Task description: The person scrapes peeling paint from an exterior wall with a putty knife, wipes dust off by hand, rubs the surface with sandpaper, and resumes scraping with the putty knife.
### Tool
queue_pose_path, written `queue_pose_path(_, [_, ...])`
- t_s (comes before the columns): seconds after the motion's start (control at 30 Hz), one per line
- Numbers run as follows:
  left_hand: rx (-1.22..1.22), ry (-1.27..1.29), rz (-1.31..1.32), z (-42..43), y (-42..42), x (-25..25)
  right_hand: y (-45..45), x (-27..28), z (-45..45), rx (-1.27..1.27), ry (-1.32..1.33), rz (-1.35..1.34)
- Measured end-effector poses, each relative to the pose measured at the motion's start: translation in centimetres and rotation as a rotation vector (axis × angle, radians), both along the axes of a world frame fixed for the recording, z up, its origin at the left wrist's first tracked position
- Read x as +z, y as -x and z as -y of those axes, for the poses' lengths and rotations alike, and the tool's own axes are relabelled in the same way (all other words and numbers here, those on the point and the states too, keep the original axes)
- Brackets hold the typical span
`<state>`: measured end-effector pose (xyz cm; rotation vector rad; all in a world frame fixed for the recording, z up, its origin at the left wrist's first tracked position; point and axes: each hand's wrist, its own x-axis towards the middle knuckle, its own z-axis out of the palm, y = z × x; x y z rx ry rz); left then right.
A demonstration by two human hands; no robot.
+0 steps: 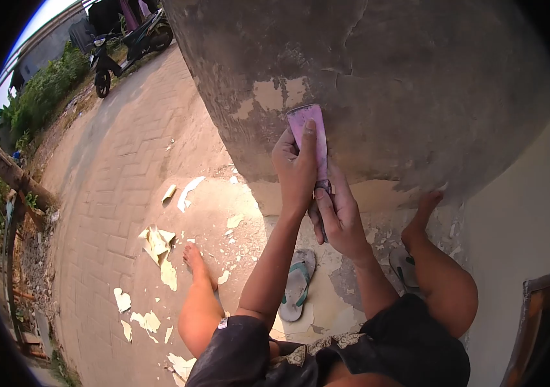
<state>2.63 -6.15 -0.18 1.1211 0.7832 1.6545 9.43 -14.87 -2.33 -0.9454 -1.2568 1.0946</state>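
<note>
A scraper with a flat pinkish blade [312,138] and a dark handle [322,187] is held in front of the wall, blade end up. My left hand [297,161] is closed around the blade, its thumb lying along the face. Lower down, my right hand [341,216] grips the handle, most of which its fingers hide. Behind the blade rises a dark grey wall [417,97] with pale patches [275,95] where the surface has come off. Whether the blade touches the wall, I cannot tell.
Peeled flakes [157,244] litter the ground around my bare feet. One sandal [298,284] lies between my legs and another [405,267] near my right foot. A paved lane [107,213] runs along the left, with a parked motorbike [126,51] farther off.
</note>
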Motion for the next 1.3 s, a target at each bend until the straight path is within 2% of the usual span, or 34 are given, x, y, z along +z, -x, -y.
queue_pose_path(0.07, [-0.079,0.031,0.016,-0.2,-0.1,-0.6,-0.1,0.0,-0.4,-0.108,-0.095,0.104])
queue_pose_path(0.2, [-0.037,0.03,0.005,-0.8,-1.2,-0.8,-1.2,0.5,-0.5,-0.051,-0.011,0.098])
queue_pose_path(0.33, [0.01,-0.103,0.029,-1.9,-1.2,0.1,-1.2,1.1,-1.3,-0.047,-0.08,0.102])
queue_pose_path(0.53, [0.115,-0.087,-0.021,-1.7,-1.5,-0.2,-0.9,1.7,-1.0,-0.076,-0.052,0.151])
queue_pose_path(0.63, [0.029,-0.12,0.013,-2.1,-0.8,0.3,-0.9,2.1,-0.7,-0.075,-0.053,0.2])
queue_pose_path(0.73, [0.089,-0.055,0.032,-1.0,-1.1,-0.2,-0.6,2.3,-0.5,-0.088,-0.067,0.214])
queue_pose_path(0.83, [0.131,-0.141,0.096,-2.3,-1.6,0.2,-0.6,2.5,-1.2,-0.087,-0.083,0.227])
queue_pose_path(0.9, [0.059,-0.095,0.036,-2.4,-0.8,0.3,-0.6,2.7,-1.7,-0.093,-0.114,0.267])
queue_pose_path(0.93, [0.024,-0.075,0.002,-2.2,-0.3,0.4,-0.7,2.6,-0.8,-0.079,-0.049,0.239])
queue_pose_path(1.0, [0.1,-0.088,0.02,-1.5,-0.9,-0.3,-0.9,2.9,-0.1,-0.043,0.024,0.188])
queue_pose_path(1.3, [0.104,-0.08,0.051,-1.6,-0.9,0.5,-0.5,3.1,-0.7,-0.044,-0.025,0.19])
